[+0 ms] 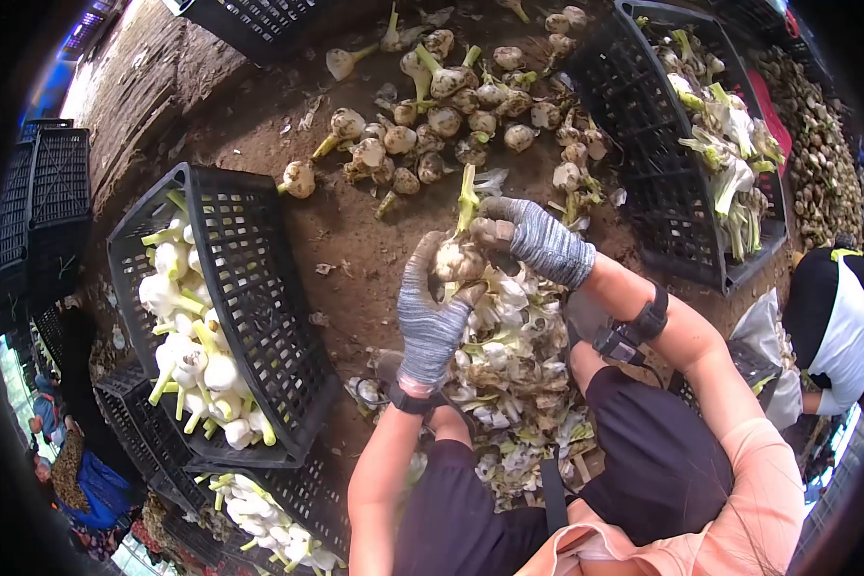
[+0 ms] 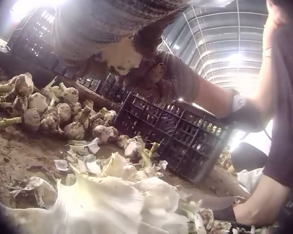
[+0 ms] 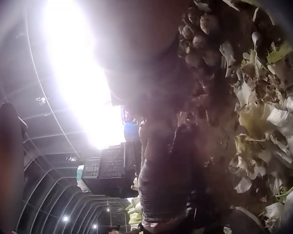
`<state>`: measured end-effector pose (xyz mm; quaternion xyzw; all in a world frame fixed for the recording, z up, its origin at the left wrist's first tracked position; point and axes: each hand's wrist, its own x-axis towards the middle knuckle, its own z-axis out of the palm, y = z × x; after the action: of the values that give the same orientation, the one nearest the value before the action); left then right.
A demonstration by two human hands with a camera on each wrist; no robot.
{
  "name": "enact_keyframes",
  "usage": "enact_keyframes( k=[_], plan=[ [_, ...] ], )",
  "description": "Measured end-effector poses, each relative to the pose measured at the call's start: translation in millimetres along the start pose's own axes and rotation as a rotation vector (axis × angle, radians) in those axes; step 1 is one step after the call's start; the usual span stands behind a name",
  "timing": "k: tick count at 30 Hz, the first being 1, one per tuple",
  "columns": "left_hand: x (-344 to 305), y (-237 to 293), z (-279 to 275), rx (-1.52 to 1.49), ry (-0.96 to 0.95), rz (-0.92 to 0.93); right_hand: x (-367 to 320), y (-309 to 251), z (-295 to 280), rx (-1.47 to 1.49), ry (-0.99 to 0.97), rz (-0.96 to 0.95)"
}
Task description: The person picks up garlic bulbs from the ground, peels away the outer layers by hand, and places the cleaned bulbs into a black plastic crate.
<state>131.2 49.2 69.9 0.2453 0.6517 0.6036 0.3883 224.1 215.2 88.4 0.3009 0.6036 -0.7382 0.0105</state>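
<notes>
In the head view the left hand (image 1: 432,312), in a grey glove, grips a soiled garlic bulb (image 1: 459,259) from the left and below. The right hand (image 1: 538,240), gloved too, has its bent fingers at the bulb's upper right, beside the green stem (image 1: 468,200), which points up. In the left wrist view the gloves are dark and close to the lens, with part of the pale bulb (image 2: 121,56) between them. Glare and blur cover much of the right wrist view, where the left glove (image 3: 163,180) shows.
Soiled garlic bulbs (image 1: 444,121) lie on the dirt ahead. Peeled skins (image 1: 509,384) are heaped between the person's legs. A black crate (image 1: 259,317) of white bulbs stands at left, another crate (image 1: 643,144) with trimmed garlic at upper right. Another person (image 1: 826,326) is at far right.
</notes>
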Motion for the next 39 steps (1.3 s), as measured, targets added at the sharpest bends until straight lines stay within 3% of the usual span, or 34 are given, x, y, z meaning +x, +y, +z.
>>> enact_keyframes(
  k=[1, 5, 12, 13, 18, 24, 26, 29, 34, 35, 38, 39],
  plan=[
    [-1.7, 2.9, 0.4, -0.055, -0.005, 0.003, -3.5, -10.6, 0.7, 0.015, -0.041, 0.075],
    [-7.8, 17.9, 1.9, -0.308, -0.007, -0.106, 3.2, 2.6, 0.0, -0.153, -0.036, -0.113],
    [-11.5, 12.9, -5.0, -0.606, -0.029, -0.257, -5.4, -4.1, -3.3, -0.004, -0.125, 0.069],
    [-12.1, 14.2, -4.3, -0.680, -0.031, -0.281, -6.7, -4.9, -3.5, -0.058, -0.107, -0.003],
    [-16.1, -2.9, -12.5, -1.080, -0.037, -0.526, -13.8, -11.1, -2.3, 0.046, -0.135, -0.007],
    [-13.1, 7.1, -1.6, -0.455, -0.035, -0.195, -9.7, -0.6, 2.2, 0.082, -0.115, 0.074],
    [-8.2, 15.4, 7.7, -0.377, -0.028, -0.014, -11.1, 13.5, 1.1, -0.159, -0.134, -0.254],
    [-6.9, 14.2, 3.8, -0.539, -0.017, -0.117, -8.5, 25.7, -0.5, -0.383, -0.102, -0.379],
    [-16.4, -4.6, -6.2, -0.932, 0.048, -0.357, -6.7, 25.0, -0.9, -0.193, -0.068, -0.249],
    [-14.7, -10.8, -10.8, -0.946, -0.029, -0.352, -7.9, 23.3, -0.5, -0.144, -0.062, -0.227],
    [-3.1, 0.3, -18.6, -1.059, -0.077, -0.580, -13.6, 15.6, -2.7, -0.167, -0.161, -0.003],
    [3.5, 12.6, -14.0, -0.888, -0.074, -0.645, -16.5, 8.6, -0.5, -0.242, -0.159, -0.095]
  ],
)
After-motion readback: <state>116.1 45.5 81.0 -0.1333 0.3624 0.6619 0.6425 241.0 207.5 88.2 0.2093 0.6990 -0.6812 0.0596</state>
